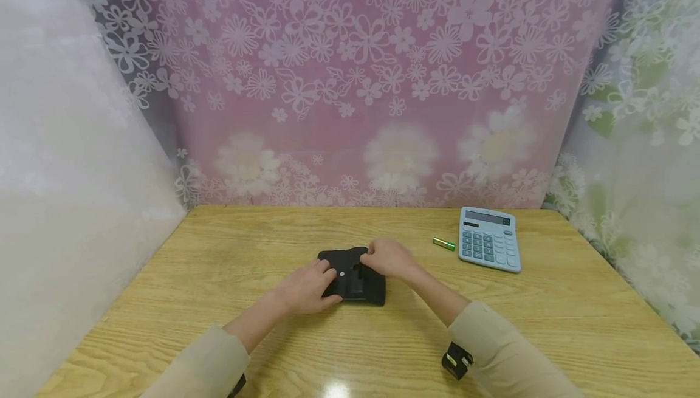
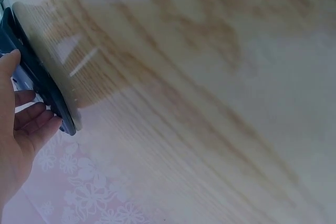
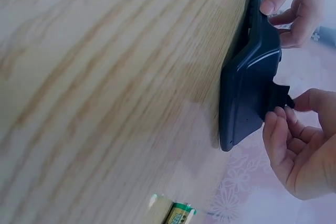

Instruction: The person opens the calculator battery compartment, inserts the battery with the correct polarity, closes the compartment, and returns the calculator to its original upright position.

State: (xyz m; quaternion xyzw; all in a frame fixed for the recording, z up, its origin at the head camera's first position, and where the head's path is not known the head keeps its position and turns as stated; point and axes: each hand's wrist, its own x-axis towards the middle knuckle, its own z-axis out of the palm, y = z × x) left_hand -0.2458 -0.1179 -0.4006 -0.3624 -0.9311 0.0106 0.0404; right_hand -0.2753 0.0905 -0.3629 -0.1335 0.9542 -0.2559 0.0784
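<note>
A black wedge-shaped device (image 1: 344, 258) lies on the table with a recessed slot, likely a battery compartment, in its upper face. My left hand (image 1: 307, 287) holds it by the left side, fingers over the top and thumb at the near edge. In the right wrist view, my right hand (image 3: 302, 148) pinches a small black cover (image 3: 277, 96) that stands up from the device. Seen from the head, those fingertips hide most of this cover. The left wrist view shows the device (image 2: 44, 85) only at its left edge, with the left fingers along its rim.
A green battery (image 1: 443, 243) lies to the right of the device. Beyond it is a light blue calculator (image 1: 489, 240), keys up, towards the back right. The wooden table (image 1: 246, 234) ends at a pink floral curtain (image 1: 339, 112), with pale curtains on both sides.
</note>
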